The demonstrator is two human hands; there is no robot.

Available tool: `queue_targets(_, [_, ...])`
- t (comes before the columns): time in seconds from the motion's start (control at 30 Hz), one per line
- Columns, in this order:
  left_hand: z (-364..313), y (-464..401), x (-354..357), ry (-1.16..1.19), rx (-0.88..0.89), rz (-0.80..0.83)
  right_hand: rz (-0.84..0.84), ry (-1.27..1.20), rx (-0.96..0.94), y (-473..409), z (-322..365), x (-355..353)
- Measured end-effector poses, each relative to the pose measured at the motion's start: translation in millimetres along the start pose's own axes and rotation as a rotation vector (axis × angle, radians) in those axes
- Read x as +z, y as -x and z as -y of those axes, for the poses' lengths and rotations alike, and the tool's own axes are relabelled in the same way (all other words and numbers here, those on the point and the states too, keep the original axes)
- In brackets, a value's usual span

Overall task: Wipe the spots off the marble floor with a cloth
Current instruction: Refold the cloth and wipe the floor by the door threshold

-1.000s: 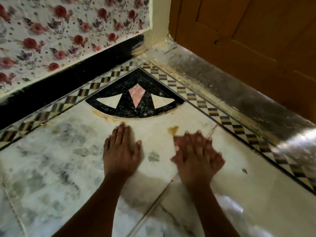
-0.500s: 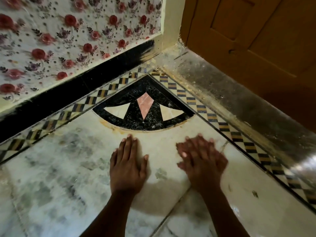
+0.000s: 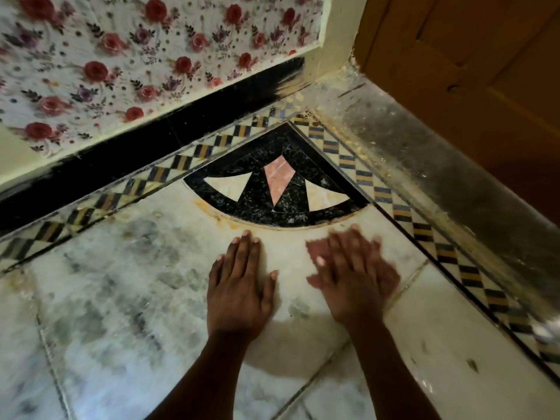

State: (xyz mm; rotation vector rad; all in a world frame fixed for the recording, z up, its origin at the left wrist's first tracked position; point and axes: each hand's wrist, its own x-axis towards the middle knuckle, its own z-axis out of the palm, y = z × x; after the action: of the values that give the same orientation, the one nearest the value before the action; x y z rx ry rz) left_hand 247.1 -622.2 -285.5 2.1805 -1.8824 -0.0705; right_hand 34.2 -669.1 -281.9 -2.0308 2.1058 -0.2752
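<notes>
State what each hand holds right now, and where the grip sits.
Nothing is visibly held. The left hand lies flat on the marble floor, fingers straight. The right hand is motion-blurred, fingers spread flat; no cloth shows under it.

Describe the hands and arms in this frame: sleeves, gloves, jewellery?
Both forearms are bare, with no sleeves in view. Left hand: no glove, ring or wristband, nails short and pale. Right hand is motion-blurred; no glove or watch shows, finer detail cannot be told.
</notes>
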Motion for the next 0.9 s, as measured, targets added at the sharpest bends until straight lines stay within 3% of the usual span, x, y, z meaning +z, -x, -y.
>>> queue_targets(0.07, [1, 0, 1, 0.005, -0.005, -0.003, -0.023, -0.016, 0.186, 13, -24, 0])
queue_targets(0.13, [2, 0, 2, 0.012, 0.005, -0.019, -0.029, -0.061, 0.445, -21, -31, 0])
queue_targets(0.2, [4, -1, 3, 0.016, 0.003, -0.031, 0.009, -0.117, 0.548, -78, -10, 5])
queue_targets(0.3, [2, 0, 4, 0.03, -0.007, -0.023, 0.136, -0.076, 0.379, -152, 38, 7])
queue_targets(0.4, [3, -1, 4, 0.035, 0.001, -0.029, 0.252, 0.084, -0.075, -139, 78, 10])
queue_targets(0.47, [3, -1, 5, 0.033, -0.005, -0.02, 0.231, 0.085, -0.31, -97, 72, 5])
queue_targets(0.57, [3, 0, 5, 0.037, -0.007, -0.015, 0.163, 0.158, -0.247, -68, 17, 5])
queue_targets(0.67, [2, 0, 5, 0.038, -0.005, -0.02, 0.117, 0.093, 0.224, -121, 7, 7])
queue_targets(0.73, [3, 0, 5, 0.041, -0.007, -0.01, 0.122, -0.023, 0.37, -169, 37, 12])
queue_targets(0.8, [4, -1, 3, 0.04, -0.009, -0.012, 0.202, 0.007, 0.249, -200, 81, 17])
queue_targets(0.9, [1, -2, 2, 0.046, -0.002, -0.003, 0.328, 0.118, -0.175, -193, 127, 15])
